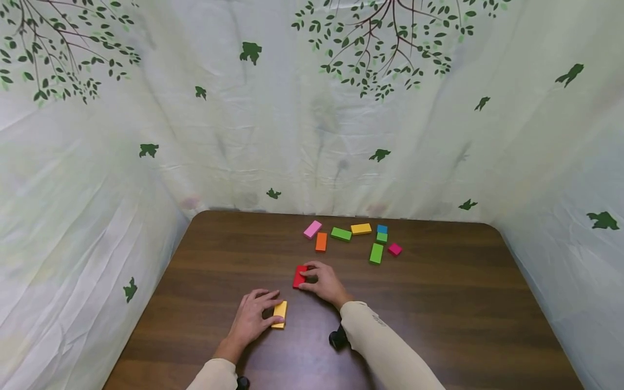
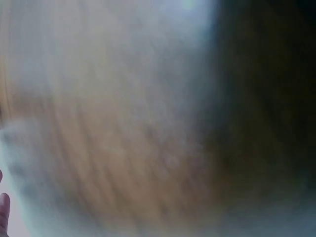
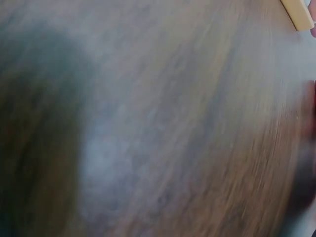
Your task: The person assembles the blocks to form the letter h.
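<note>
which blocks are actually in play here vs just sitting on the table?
In play:
left hand on yellow block
right hand on red block

Lying about, far side of table:
pink block
orange block
two green blocks

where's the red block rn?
Head view: red block lies on the table near centre, under the right hand fingertips, just beyond the yellow block at the left hand.

Flat on dark wood: yellow block (image 1: 280,313), oblong, pinched at the fingertips of the left hand (image 1: 252,318); red block (image 1: 299,276), also flat, gripped under the right hand (image 1: 323,283), just beyond the yellow.
</note>
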`<state>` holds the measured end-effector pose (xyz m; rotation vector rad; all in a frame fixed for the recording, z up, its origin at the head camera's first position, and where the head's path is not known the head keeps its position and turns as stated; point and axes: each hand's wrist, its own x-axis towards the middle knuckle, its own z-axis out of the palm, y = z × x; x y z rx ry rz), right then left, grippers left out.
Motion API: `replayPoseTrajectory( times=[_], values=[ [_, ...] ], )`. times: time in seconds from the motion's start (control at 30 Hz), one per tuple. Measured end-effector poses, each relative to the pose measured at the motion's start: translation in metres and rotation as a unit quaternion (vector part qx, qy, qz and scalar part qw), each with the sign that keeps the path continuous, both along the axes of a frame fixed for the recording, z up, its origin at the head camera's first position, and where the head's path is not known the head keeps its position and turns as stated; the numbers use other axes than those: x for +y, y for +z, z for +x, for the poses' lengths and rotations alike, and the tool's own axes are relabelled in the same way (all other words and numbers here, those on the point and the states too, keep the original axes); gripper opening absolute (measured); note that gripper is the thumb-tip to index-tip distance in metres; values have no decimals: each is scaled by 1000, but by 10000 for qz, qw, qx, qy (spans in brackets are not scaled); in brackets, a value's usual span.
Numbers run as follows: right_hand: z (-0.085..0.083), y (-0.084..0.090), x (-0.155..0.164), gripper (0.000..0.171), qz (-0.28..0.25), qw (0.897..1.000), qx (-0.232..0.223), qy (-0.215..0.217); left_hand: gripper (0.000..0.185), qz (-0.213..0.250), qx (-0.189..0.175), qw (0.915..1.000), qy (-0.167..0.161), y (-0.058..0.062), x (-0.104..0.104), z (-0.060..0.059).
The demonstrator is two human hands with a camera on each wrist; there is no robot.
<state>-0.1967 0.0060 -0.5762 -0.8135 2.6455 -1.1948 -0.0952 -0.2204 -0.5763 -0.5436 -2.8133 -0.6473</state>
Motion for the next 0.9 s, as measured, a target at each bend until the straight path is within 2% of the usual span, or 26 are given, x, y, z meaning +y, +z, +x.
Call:
replayPoseTrajectory(
  times=[0.3,0.57,0.9],
  values=[
    [-1,-3,-6,30,-126,9999,90,8,47,10,-425,9991,57,3,0,0],
    [1,1,-15,33,-103,9998,-162,-5,44,4,-336,9994,40,2,-1,0],
    [4,1,-26,40,-172,9996,-216,17,45,-191,-402,9990,106,3,0,0]
  ],
)
